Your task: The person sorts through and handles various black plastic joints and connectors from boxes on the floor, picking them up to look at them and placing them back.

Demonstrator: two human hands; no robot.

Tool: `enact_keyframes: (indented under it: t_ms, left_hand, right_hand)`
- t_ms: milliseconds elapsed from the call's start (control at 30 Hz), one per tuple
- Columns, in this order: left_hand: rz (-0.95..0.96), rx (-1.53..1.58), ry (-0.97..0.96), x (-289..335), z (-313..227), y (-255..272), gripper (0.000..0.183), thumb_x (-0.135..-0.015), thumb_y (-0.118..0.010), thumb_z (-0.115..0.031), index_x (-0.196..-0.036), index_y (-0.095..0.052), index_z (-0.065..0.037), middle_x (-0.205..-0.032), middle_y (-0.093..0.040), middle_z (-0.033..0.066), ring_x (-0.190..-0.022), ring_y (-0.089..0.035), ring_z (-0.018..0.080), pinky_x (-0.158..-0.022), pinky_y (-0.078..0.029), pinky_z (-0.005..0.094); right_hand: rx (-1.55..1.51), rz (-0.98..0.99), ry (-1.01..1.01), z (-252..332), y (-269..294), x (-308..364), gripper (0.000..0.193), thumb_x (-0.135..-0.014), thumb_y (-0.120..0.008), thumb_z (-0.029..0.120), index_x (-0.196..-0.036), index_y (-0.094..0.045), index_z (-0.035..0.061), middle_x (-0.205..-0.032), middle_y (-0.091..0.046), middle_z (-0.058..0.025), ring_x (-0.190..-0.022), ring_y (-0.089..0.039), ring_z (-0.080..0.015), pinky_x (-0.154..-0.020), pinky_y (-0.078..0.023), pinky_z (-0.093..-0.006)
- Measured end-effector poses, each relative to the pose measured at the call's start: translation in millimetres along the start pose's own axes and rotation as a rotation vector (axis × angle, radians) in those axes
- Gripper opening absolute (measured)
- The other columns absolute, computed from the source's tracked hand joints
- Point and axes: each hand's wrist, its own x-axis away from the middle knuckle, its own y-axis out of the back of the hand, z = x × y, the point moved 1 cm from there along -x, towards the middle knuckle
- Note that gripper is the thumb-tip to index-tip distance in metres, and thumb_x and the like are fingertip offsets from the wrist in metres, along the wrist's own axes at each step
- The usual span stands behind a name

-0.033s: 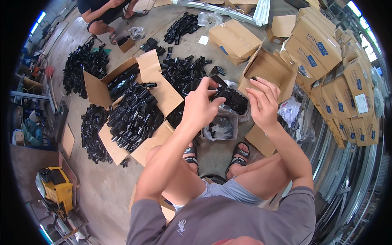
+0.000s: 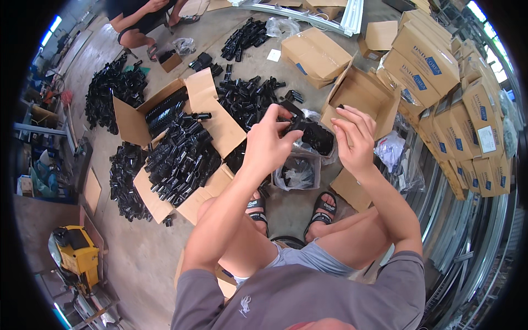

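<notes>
My left hand (image 2: 269,135) is raised over the small boxes in front of my feet. Its thumb and fingers grip a black part (image 2: 292,108) with a flat, dark face, partly covered by the fingers. To its right, my right hand (image 2: 355,135) has its fingers bent together, with a small black piece (image 2: 341,106) showing at the fingertips. The two hands are apart. Beneath and between them lie small black pieces (image 2: 319,138) in a bag-lined container. Nearer my feet is a small box (image 2: 318,175) with clear plastic inside.
To the left, an open carton (image 2: 131,122) overflows with black tubular fittings (image 2: 181,157); more piles surround it. An open carton (image 2: 360,91) stands beyond my right hand. Stacked cartons (image 2: 423,69) and metal profiles (image 2: 456,231) line the right. Another person (image 2: 140,22) sits at far left.
The black part in my left hand has tilted and shifted slightly. My right hand stays almost where it was.
</notes>
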Motion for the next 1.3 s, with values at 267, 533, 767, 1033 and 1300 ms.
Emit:
enact_keyframes:
  t_ms: [267, 533, 767, 1033, 1300]
  left_hand:
    - [0.138, 0.585, 0.12, -6, 13, 4, 0.028, -0.092, -0.072, -0.01, -0.113, -0.053, -0.005, -0.098, -0.071, 0.0085, -0.091, -0.067, 0.0126, -0.081, -0.052, 0.0279]
    - [0.198, 0.721, 0.172, -5, 12, -1, 0.024, -0.096, -0.069, -0.021, -0.114, -0.056, -0.011, -0.102, -0.07, 0.0018, -0.091, -0.066, 0.0104, -0.086, -0.054, 0.0306]
    - [0.259, 0.844, 0.242, -6, 15, -2, 0.022, -0.095, -0.07, -0.021, -0.113, -0.059, -0.013, -0.102, -0.07, -0.0005, -0.092, -0.065, 0.0099, -0.086, -0.053, 0.0304]
    - [0.276, 0.879, 0.257, -8, 13, 0, 0.024, -0.094, -0.072, -0.02, -0.113, -0.061, -0.013, -0.098, -0.072, 0.0003, -0.089, -0.065, 0.0093, -0.085, -0.052, 0.0302]
    - [0.307, 0.857, 0.263, -3, 10, -4, 0.018, -0.098, -0.065, -0.022, -0.112, -0.06, -0.013, -0.11, -0.07, 0.0065, -0.101, -0.068, 0.0174, -0.09, -0.055, 0.0309]
  right_hand:
    - [-0.762, 0.196, -0.646, 15, -21, 8, 0.024, -0.095, -0.067, 0.015, -0.113, -0.067, -0.0007, -0.091, -0.07, -0.0113, -0.07, -0.064, -0.0231, -0.065, -0.05, -0.0328]
    - [-0.35, 0.107, -0.349, 24, -3, -6, 0.021, -0.094, -0.066, 0.015, -0.106, -0.071, -0.0014, -0.08, -0.063, -0.0148, -0.062, -0.06, -0.0282, -0.057, -0.047, -0.0354]
    - [-0.294, 0.039, -0.256, 20, 2, -9, 0.02, -0.092, -0.068, 0.015, -0.105, -0.072, -0.0006, -0.079, -0.063, -0.014, -0.063, -0.062, -0.0291, -0.057, -0.048, -0.0376]
    - [-0.284, 0.098, -0.231, 26, 8, -12, 0.021, -0.09, -0.07, 0.014, -0.107, -0.073, 0.001, -0.079, -0.062, -0.0107, -0.066, -0.062, -0.0273, -0.059, -0.049, -0.0367]
    - [-0.175, 0.053, -0.23, 29, 8, -12, 0.023, -0.09, -0.07, 0.017, -0.107, -0.073, 0.0021, -0.08, -0.064, -0.0114, -0.064, -0.062, -0.0276, -0.058, -0.05, -0.0376]
